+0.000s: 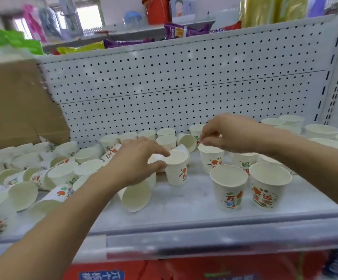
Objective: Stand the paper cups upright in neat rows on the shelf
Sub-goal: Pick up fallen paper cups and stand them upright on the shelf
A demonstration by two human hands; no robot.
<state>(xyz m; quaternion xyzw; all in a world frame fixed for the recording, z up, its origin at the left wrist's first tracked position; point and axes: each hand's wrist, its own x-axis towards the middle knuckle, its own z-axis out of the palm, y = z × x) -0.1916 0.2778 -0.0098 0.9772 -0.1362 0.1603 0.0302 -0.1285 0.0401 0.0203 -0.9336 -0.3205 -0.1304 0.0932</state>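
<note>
**Cup sorting mid-way: right side stood up, left side still a pile**

White metal shelf (184, 211) with perforated pegboard back panel (164, 87): front edge runs across the view, so both arms reach in over it from below.

Brown cardboard box flap (18, 102) leans in at the far left, above the pile. Probably the carton the cups came from, judging by position only.

Jumbled heap of white printed paper cups (43, 174), left half of the shelf: many on their sides, mouths facing various ways, some overlapping. This is the unsorted stock. One tipped cup (136, 197) lies mouth toward the camera, just under the left forearm.

Upright cups at right: two front ones (229, 188) and (269, 186) stand side by side near the shelf edge, more behind them toward the back panel. Reads as rows being built from the right, so the work zone is the gap in the middle.

Left hand (142, 160): thumb and fingers pinched on the rim of an upright white cup with orange print (177, 170), base looks to be on the shelf. Rim grip makes sense, as it lets the cup slide without tipping.

Right hand (226, 134): fingers curled narrow, tips at the rim of another upright cup (211, 158) further back. Whether it actually grips the rim, can't tell.
</note>
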